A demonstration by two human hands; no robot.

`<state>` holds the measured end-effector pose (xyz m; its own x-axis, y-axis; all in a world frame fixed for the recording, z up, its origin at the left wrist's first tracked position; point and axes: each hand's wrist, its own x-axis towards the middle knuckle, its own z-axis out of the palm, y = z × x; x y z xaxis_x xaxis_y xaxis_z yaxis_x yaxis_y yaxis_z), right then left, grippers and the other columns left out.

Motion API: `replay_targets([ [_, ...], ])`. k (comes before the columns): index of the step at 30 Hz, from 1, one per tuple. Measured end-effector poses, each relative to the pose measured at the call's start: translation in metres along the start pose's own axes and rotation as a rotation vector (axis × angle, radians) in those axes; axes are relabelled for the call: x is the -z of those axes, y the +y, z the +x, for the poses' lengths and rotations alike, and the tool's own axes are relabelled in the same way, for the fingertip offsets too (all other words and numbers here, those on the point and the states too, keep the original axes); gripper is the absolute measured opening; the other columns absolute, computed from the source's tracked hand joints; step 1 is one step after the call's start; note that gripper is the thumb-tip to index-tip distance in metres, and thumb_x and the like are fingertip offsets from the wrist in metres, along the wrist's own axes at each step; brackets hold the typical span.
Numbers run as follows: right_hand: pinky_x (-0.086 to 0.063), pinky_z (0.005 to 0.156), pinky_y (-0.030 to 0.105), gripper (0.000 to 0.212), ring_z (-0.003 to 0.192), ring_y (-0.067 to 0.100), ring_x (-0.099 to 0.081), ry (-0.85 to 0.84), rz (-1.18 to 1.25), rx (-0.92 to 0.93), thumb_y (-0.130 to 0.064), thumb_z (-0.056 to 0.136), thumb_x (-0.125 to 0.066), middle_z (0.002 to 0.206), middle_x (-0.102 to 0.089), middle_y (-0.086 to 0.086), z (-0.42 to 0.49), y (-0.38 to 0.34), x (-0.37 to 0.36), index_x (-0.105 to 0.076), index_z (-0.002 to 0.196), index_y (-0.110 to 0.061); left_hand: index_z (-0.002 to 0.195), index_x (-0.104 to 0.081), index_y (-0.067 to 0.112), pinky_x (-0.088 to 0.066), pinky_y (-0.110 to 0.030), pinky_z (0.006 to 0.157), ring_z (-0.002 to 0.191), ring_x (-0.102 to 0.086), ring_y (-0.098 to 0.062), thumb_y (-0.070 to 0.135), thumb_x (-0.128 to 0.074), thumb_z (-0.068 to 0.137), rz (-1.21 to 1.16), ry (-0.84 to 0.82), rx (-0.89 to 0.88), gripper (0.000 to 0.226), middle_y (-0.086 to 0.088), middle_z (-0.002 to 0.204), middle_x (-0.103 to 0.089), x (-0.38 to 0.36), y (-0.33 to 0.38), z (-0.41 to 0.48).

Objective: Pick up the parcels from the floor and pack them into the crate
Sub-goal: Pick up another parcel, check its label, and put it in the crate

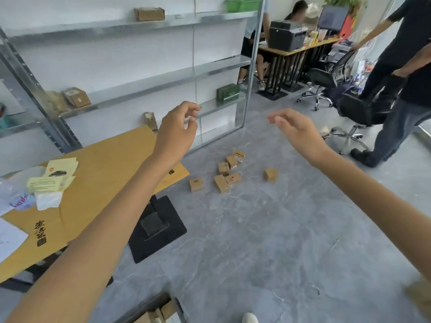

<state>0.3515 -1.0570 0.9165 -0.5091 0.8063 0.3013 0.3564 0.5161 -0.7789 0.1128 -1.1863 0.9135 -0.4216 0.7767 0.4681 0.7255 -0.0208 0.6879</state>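
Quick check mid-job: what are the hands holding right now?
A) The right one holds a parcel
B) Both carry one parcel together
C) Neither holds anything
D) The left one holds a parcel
C: the left hand and the right hand hang in the air with nothing in them, and the parcels lie on the floor.

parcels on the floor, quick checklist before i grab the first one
1. Left hand free: ok, loosely curled, holding nothing.
2. Right hand free: ok, open and empty.
3. Parcels in sight: ok, clustered on the floor, with a lone parcel to their right.
4. Path to them: ok, bare floor in between.
5. Standing person: ok, apart from the parcels.
6. Crate location: cannot tell, none plainly in view.
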Motion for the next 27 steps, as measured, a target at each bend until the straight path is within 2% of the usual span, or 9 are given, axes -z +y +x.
replay_targets([
  [2, -0.041, 0.084, 0.013, 0.022, 0.104, 0.005, -0.056, 0.005, -0.001, -0.013, -0.021, 0.1, -0.045, 0.109, -0.063, -0.006, 0.015, 0.029, 0.025, -0.063, 0.111, -0.015, 0.115, -0.057, 0.021, -0.035, -0.006, 0.086, 0.108, -0.054, -0.004, 0.009, -0.043, 0.094, -0.011, -0.028, 0.011, 0.028, 0.006, 0.111, -0.061, -0.035, 0.004, 0.017],
  [3, -0.041, 0.085, 0.013, 0.021, 0.104, 0.005, -0.056, 0.005, -0.004, -0.015, -0.02, 0.1, -0.045, 0.108, -0.064, -0.006, 0.024, 0.045, 0.038, -0.063, 0.11, -0.016, 0.115, -0.056, 0.021, -0.039, -0.014, 0.091, 0.109, -0.054, -0.005, 0.009, -0.044, 0.094, -0.021, -0.041, 0.017, 0.028, 0.006, 0.112, -0.061, -0.052, 0.005, 0.026],
  [5, -0.043, 0.09, 0.019, 0.02, 0.105, 0.006, -0.058, -0.001, -0.009, -0.036, -0.02, 0.1, -0.045, 0.107, -0.065, -0.004, 0.04, 0.075, 0.062, -0.063, 0.109, -0.018, 0.115, -0.056, 0.02, -0.041, -0.024, 0.095, 0.112, -0.054, -0.007, 0.009, -0.044, 0.094, -0.04, -0.046, 0.035, 0.027, 0.005, 0.113, -0.061, -0.082, 0.007, 0.044],
  [8, -0.045, 0.09, 0.028, 0.02, 0.106, 0.009, -0.059, -0.019, -0.019, -0.064, -0.021, 0.099, -0.045, 0.106, -0.066, -0.003, 0.062, 0.11, 0.091, -0.064, 0.108, -0.02, 0.115, -0.057, 0.019, -0.041, -0.025, 0.096, 0.112, -0.055, -0.008, 0.008, -0.045, 0.093, -0.058, -0.027, 0.062, 0.028, 0.003, 0.113, -0.062, -0.115, 0.011, 0.066],
  [13, -0.042, 0.085, 0.022, 0.022, 0.102, 0.01, -0.059, -0.014, 0.024, -0.107, -0.02, 0.1, -0.044, 0.107, -0.067, 0.001, 0.088, 0.148, 0.111, -0.064, 0.107, -0.017, 0.116, -0.057, 0.019, -0.041, -0.024, 0.095, 0.11, -0.056, -0.009, 0.007, -0.045, 0.093, -0.03, -0.031, 0.087, 0.029, 0.004, 0.113, -0.063, -0.147, 0.012, 0.097],
  [17, -0.042, 0.086, 0.024, 0.022, 0.104, 0.011, -0.058, -0.032, 0.069, -0.148, -0.021, 0.1, -0.043, 0.108, -0.068, 0.003, 0.112, 0.172, 0.104, -0.064, 0.107, -0.018, 0.116, -0.056, 0.018, -0.043, -0.028, 0.098, 0.112, -0.055, -0.01, 0.008, -0.044, 0.094, 0.002, -0.033, 0.087, 0.027, 0.004, 0.115, -0.062, -0.163, 0.002, 0.12],
  [22, -0.041, 0.079, 0.018, 0.022, 0.106, 0.013, -0.059, -0.064, 0.131, -0.194, -0.022, 0.101, -0.043, 0.107, -0.068, 0.002, 0.153, 0.191, 0.082, -0.063, 0.107, -0.018, 0.115, -0.057, 0.019, -0.044, -0.033, 0.099, 0.112, -0.055, -0.01, 0.007, -0.045, 0.093, 0.005, -0.035, 0.105, 0.027, 0.004, 0.115, -0.062, -0.182, -0.023, 0.156],
  [27, -0.04, 0.078, 0.015, 0.021, 0.101, 0.011, -0.059, -0.111, 0.137, -0.208, -0.019, 0.101, -0.043, 0.103, -0.067, 0.001, 0.213, 0.213, 0.054, -0.063, 0.105, -0.018, 0.114, -0.057, 0.02, -0.043, -0.027, 0.095, 0.11, -0.055, -0.009, 0.007, -0.045, 0.093, -0.011, -0.033, 0.144, 0.028, 0.004, 0.111, -0.062, -0.206, -0.063, 0.206],
])
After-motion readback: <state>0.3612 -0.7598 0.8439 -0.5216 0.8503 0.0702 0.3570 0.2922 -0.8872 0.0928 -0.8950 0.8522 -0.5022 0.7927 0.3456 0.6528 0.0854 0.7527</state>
